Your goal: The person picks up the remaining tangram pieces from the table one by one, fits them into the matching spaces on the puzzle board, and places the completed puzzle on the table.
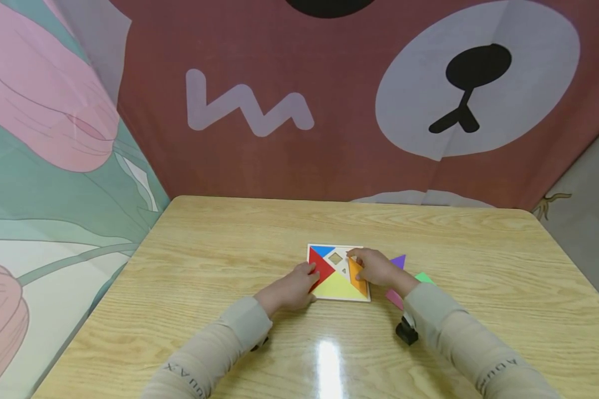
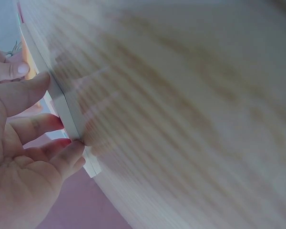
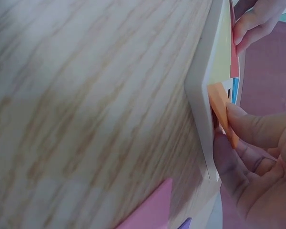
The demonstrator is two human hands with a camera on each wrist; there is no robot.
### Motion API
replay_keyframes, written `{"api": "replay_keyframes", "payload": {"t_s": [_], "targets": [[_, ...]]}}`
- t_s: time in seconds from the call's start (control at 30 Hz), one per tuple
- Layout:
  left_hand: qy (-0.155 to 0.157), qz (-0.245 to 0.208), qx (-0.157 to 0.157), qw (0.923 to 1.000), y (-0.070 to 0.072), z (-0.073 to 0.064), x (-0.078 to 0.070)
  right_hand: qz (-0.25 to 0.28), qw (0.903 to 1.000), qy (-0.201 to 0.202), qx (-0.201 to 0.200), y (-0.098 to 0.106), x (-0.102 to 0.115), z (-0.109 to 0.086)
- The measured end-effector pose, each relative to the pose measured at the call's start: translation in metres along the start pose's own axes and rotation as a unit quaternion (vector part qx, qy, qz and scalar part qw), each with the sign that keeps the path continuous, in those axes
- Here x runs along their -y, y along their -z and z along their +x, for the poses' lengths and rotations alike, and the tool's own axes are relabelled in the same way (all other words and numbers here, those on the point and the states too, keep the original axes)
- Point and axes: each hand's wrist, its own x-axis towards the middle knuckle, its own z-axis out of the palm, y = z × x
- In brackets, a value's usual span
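Note:
A white tangram board [image 1: 340,300] lies on the table with a red triangle [image 1: 321,269], a yellow triangle [image 1: 338,287] and a blue piece [image 1: 321,251] set in it. My left hand [image 1: 295,285] grips the board at its left side, thumb at the front edge, fingertips by the red piece. Between thumb and fingers, my right hand [image 1: 376,266] pinches an orange triangle [image 3: 221,105]. In the right wrist view this piece tilts up from its recess at the board's right side. A square hole and a small triangular hole show in the board's bare part.
Loose purple [image 1: 399,260], pink [image 1: 394,299] and green [image 1: 423,277] pieces lie right of the board, partly hidden by my right hand and forearm. Behind the wooden table [image 1: 219,233] hangs a printed cloth [image 1: 279,166]. A black device [image 1: 406,331] sits under the right wrist.

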Motion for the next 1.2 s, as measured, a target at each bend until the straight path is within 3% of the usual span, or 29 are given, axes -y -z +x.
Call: {"api": "replay_keyframes", "payload": {"t_s": [0.3, 0.87, 1.2], "targets": [[-0.008, 0.007, -0.006, 0.9999, -0.0026, 0.001, 0.0013, -0.022, 0.9993, 0.029, -0.006, -0.0001, -0.0011, -0.0009], [-0.001, -0.011, 0.005, 0.9999, -0.002, 0.0018, 0.0029, -0.043, 0.9984, 0.034, 0.013, -0.0002, -0.0037, -0.0022], [-0.018, 0.006, -0.004, 0.9998, -0.0012, 0.0006, 0.0024, -0.029, 0.9991, 0.03, 0.0, -0.0031, -0.0054, -0.0061]]}}
